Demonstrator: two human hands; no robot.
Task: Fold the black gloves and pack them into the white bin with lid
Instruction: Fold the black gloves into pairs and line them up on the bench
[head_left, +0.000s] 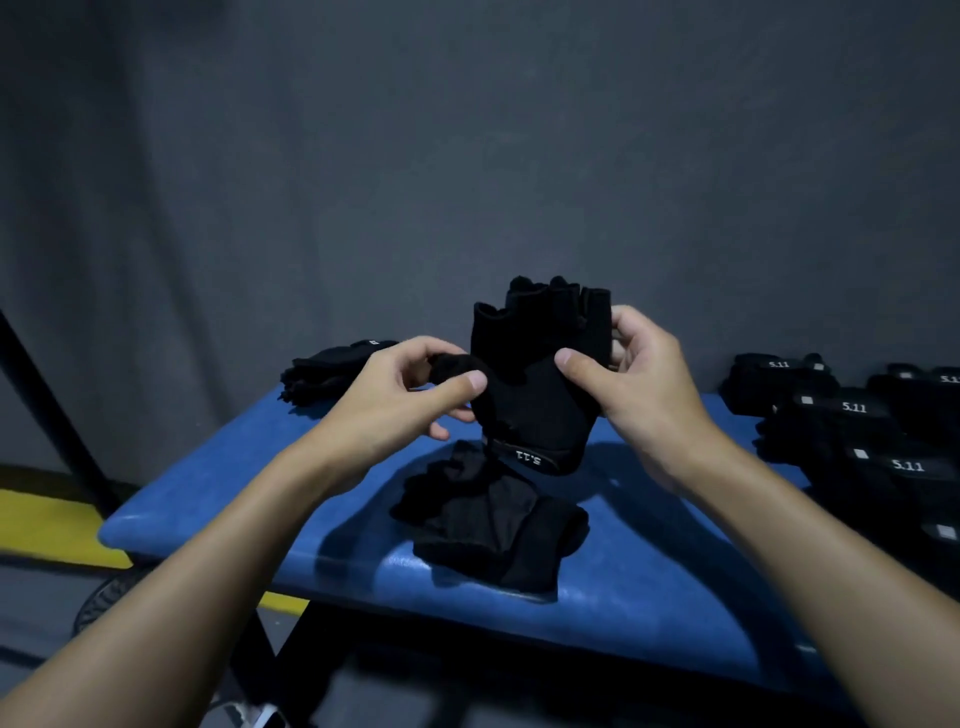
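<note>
Seen from a head-worn camera looking down, two bare hands hold one black fingerless glove (540, 374) upright in the air, just above a blue padded counter (208, 499). The glove's short finger openings point up. Its cuff hangs down, and a small white "5.11" label on the cuff reads upside down.

The left hand (415, 389) pinches the glove's left edge between thumb and curled fingers. The right hand (634, 384) grips the right edge, with its thumb pressed flat on the near face and its fingers curled behind.

At 6 o'clock from the held glove, a second black glove (493, 525) lies loosely crumpled on the counter, apart from both hands. At 9 o'clock, near the counter's far left corner, sits a small heap of black gloves (332, 371). At 3 o'clock, along the right edge, folded black gloves (852, 426) lie packed side by side in rows, several showing white "5.11" labels and small pale squares.

A plain grey wall (467, 130) fills the background. At 8 o'clock, below the counter, a yellow stripe (57, 525) runs across the dark floor.
</note>
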